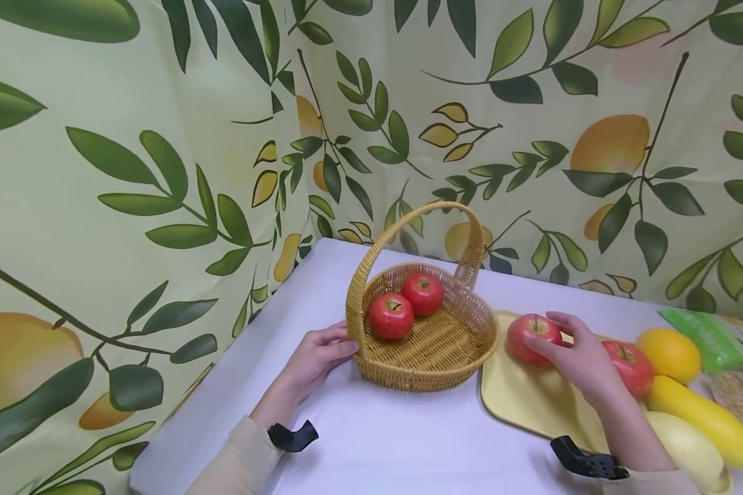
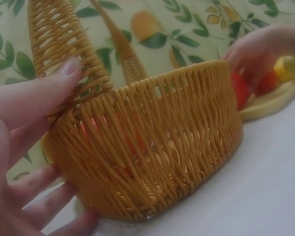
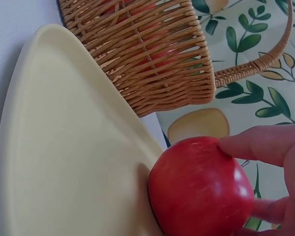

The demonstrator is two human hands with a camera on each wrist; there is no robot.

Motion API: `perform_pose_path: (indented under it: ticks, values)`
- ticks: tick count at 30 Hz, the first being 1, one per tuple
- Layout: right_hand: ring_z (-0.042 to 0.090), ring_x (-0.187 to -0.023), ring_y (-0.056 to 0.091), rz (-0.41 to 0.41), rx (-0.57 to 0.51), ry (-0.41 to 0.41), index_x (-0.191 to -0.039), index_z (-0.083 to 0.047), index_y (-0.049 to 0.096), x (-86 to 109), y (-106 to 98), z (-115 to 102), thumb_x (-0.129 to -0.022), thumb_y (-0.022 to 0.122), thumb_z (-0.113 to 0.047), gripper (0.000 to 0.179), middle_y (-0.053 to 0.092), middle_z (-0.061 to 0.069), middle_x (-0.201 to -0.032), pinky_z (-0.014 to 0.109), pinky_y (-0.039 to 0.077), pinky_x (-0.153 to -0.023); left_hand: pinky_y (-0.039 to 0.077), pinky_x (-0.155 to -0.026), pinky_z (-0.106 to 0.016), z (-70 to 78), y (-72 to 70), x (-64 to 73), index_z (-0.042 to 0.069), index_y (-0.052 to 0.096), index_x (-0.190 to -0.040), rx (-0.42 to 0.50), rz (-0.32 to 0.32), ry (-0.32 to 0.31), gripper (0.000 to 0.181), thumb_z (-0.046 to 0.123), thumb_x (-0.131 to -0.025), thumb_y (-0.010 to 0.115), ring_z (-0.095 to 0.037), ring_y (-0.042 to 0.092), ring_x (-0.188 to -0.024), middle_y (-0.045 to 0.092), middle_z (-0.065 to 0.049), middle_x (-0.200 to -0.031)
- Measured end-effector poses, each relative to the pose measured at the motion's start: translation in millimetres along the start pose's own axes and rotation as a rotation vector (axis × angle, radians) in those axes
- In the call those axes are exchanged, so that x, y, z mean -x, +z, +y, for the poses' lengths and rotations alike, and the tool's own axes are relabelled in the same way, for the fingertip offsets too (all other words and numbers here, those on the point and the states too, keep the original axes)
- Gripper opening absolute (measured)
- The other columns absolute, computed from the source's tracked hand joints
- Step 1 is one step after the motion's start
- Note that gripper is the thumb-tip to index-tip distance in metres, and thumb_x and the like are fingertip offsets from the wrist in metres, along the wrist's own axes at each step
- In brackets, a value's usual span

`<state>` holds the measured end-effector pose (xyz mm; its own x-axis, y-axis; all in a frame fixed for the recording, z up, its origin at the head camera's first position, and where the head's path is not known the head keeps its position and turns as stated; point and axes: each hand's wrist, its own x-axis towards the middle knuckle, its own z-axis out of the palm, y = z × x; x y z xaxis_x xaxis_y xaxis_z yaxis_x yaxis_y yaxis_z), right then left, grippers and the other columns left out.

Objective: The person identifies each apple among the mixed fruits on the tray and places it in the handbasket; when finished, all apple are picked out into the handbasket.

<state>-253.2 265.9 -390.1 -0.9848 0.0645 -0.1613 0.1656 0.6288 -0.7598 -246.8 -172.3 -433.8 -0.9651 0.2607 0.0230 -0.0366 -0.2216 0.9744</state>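
Observation:
My left hand (image 1: 317, 354) grips the left side of a wicker basket (image 1: 421, 378). In the left wrist view its thumb (image 2: 64, 73) lies against the foot of the arched handle (image 2: 71, 39), and the other fingers touch the outer wall. Two red apples lie inside the basket, one apple (image 1: 391, 316) in front of another apple (image 1: 422, 293). On the right, my right hand (image 1: 585, 357) holds a third red apple (image 1: 532, 338) between thumb and fingers, over the left end of a pale yellow tray (image 1: 501, 399). The right wrist view shows this apple (image 3: 199, 189) close over the tray surface.
Right of my right hand are another red apple (image 1: 631, 368), an orange (image 1: 669, 354), a long yellow fruit or vegetable (image 1: 702, 419) and a pale rounded one (image 1: 684, 447). Green packaging (image 1: 715, 340) lies at the far right. A leaf-patterned cloth (image 1: 532, 137) hangs behind the white table (image 1: 371, 440).

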Motion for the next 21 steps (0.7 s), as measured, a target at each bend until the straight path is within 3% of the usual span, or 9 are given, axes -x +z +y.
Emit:
perform_pose_path:
  ticks: [6, 17, 21]
  values:
    - [0.057, -0.137, 0.025, -0.048, 0.011, 0.077, -0.161, 0.003, 0.010, -3.1, -1.4, 0.6, -0.085, 0.066, -0.072, 0.121, 0.018, 0.037, -0.158, 0.073, 0.040, -0.101, 0.050, -0.105, -0.038, 0.7, -0.8, 0.0, 0.007, 0.080, -0.101, -0.016, -0.003, 0.000, 0.013, 0.006, -0.089, 0.077, -0.034, 0.033, -0.148, 0.045, -0.017, -0.154]
    - [0.053, -0.135, 0.032, -0.075, 0.023, 0.051, -0.162, -0.002, 0.018, 4.0, 1.7, 4.4, -0.081, 0.074, -0.070, 0.120, 0.027, 0.034, -0.156, 0.072, 0.039, -0.102, 0.049, -0.105, -0.035, -2.5, -2.2, 2.1, 0.000, 0.078, -0.103, -0.029, -0.009, 0.005, 0.015, 0.005, -0.089, 0.075, -0.036, 0.032, -0.148, 0.045, -0.020, -0.153]
    - [0.052, -0.134, 0.035, -0.048, 0.019, 0.046, -0.162, -0.005, 0.018, 6.5, 5.7, 4.4, -0.080, 0.078, -0.064, 0.117, 0.030, 0.033, -0.155, 0.072, 0.040, -0.102, 0.048, -0.107, -0.035, -4.8, -1.7, 1.3, -0.001, 0.078, -0.104, -0.022, -0.004, 0.009, 0.016, 0.005, -0.090, 0.075, -0.035, 0.031, -0.148, 0.045, -0.018, -0.154]
